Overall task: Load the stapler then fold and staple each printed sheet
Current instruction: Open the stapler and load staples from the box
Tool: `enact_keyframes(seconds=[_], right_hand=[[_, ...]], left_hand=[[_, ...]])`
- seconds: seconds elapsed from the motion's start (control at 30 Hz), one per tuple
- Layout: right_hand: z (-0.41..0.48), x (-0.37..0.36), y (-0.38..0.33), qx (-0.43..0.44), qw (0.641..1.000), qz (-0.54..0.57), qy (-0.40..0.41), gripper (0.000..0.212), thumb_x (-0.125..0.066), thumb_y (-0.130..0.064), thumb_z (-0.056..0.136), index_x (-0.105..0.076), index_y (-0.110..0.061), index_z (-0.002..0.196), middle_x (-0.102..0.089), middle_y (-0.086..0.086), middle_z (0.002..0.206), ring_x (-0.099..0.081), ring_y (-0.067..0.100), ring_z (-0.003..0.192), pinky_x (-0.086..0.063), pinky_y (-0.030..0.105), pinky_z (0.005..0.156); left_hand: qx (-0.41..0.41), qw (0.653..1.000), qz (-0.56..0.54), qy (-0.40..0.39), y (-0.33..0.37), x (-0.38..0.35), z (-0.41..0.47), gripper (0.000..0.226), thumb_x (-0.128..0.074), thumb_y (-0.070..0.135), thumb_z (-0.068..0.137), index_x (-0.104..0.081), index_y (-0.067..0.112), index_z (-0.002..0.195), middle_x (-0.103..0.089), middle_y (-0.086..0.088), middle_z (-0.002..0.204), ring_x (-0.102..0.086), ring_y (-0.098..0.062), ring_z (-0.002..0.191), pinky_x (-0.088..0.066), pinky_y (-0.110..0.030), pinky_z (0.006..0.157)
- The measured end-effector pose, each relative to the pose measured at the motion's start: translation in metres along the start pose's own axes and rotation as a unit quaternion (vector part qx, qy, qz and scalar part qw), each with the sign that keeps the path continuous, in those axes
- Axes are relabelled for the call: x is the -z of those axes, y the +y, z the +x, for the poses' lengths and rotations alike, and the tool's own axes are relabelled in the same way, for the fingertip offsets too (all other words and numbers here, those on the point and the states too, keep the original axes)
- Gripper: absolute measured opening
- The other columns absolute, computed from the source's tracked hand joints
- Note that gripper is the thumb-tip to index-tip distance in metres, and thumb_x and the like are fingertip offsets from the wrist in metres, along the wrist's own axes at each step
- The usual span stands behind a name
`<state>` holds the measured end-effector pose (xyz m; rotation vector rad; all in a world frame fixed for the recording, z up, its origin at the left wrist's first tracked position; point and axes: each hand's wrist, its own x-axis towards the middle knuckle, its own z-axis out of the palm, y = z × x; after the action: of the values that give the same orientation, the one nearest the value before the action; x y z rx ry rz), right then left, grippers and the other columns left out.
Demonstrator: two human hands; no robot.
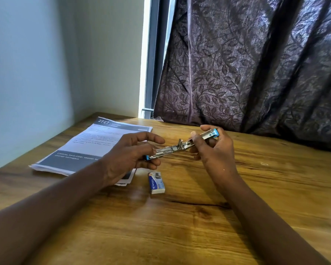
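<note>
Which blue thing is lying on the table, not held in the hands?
The small staple box, lying flat on the wooden table nearer the camera. The blue-ended stapler is held open above the table by the left hand and right hand.

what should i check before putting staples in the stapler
1. Stapler swung open, metal channel exposed: ok.
2. Both ends held, left hand and right hand: ok.
3. Staple box within reach on the table: ok.
4. Box opened: not ok, looks closed.
5. Channel free of old staples: cannot tell.
6. Printed sheets clear of the hands, still flat: ok.
</note>
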<state>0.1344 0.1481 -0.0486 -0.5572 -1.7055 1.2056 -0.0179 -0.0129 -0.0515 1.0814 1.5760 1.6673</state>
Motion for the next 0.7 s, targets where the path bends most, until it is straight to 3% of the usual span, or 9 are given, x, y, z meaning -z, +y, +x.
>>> enact_keyframes(seconds=[0.1, 0.2, 0.27, 0.43, 0.57, 0.7], right_hand=[[-0.001, -0.004, -0.006, -0.086, 0.990, 0.104, -0.051, 0.043, -0.072, -0.037, 0.091, -0.053, -0.014, 0.122, -0.072, 0.025, 0.102, -0.071, 0.020, 0.068, -0.057, 0.033, 0.056], [-0.006, -0.006, -0.004, -0.071, 0.992, 0.065, -0.081, 0.088, -0.087, -0.056, 0.063, -0.042, -0.030, 0.134, -0.072, 0.010, 0.106, -0.072, 0.018, 0.091, -0.060, 0.039, 0.078], [-0.011, -0.007, 0.000, -0.020, 0.995, -0.018, -0.094, 0.103, -0.093, -0.056, 0.056, -0.033, -0.041, 0.139, -0.069, 0.006, 0.114, -0.068, 0.018, 0.103, -0.058, 0.039, 0.090], [-0.014, -0.009, 0.002, 0.099, 0.993, -0.051, -0.044, 0.077, -0.087, -0.018, 0.077, -0.042, -0.032, 0.137, -0.074, 0.003, 0.090, -0.070, 0.011, 0.084, -0.057, 0.024, 0.078], [-0.012, -0.012, 0.001, 0.139, 0.989, -0.023, -0.039, 0.069, -0.087, -0.016, 0.078, -0.049, -0.032, 0.132, -0.075, 0.002, 0.093, -0.073, 0.016, 0.085, -0.060, 0.034, 0.078], [-0.014, -0.012, -0.006, 0.280, 0.954, -0.098, -0.030, 0.028, -0.082, -0.017, 0.084, -0.072, -0.017, 0.111, -0.073, -0.006, 0.094, -0.070, 0.012, 0.086, -0.059, 0.033, 0.075]], left_hand=[[0.004, 1.000, -0.003, 0.017, -0.001, 0.001, 0.001, 0.020, -0.057, -0.001, 0.098, -0.074, 0.005, 0.107, -0.073, -0.014, 0.087, -0.072, -0.021, 0.073, -0.062, -0.030, 0.066], [0.006, 0.999, -0.002, 0.031, -0.001, 0.002, 0.002, 0.014, -0.063, 0.003, 0.096, -0.075, 0.004, 0.102, -0.074, -0.011, 0.087, -0.072, -0.021, 0.071, -0.062, -0.030, 0.065], [0.007, 1.000, 0.005, 0.029, -0.002, 0.001, 0.002, 0.012, -0.065, 0.002, 0.094, -0.074, 0.002, 0.102, -0.074, -0.009, 0.084, -0.072, -0.021, 0.070, -0.062, -0.029, 0.064], [0.007, 1.000, 0.015, 0.016, -0.003, -0.003, 0.002, 0.020, -0.060, -0.003, 0.096, -0.070, 0.005, 0.111, -0.072, -0.011, 0.083, -0.071, -0.023, 0.070, -0.061, -0.030, 0.062], [0.001, 1.000, 0.028, 0.003, -0.002, -0.007, 0.002, 0.022, -0.057, -0.002, 0.098, -0.070, 0.007, 0.113, -0.075, -0.017, 0.097, -0.072, -0.024, 0.075, -0.062, -0.033, 0.067], [0.005, 0.999, 0.022, -0.026, -0.003, -0.008, 0.003, 0.026, -0.054, -0.004, 0.099, -0.068, 0.008, 0.117, -0.075, -0.020, 0.108, -0.074, -0.029, 0.086, -0.062, -0.038, 0.076]])
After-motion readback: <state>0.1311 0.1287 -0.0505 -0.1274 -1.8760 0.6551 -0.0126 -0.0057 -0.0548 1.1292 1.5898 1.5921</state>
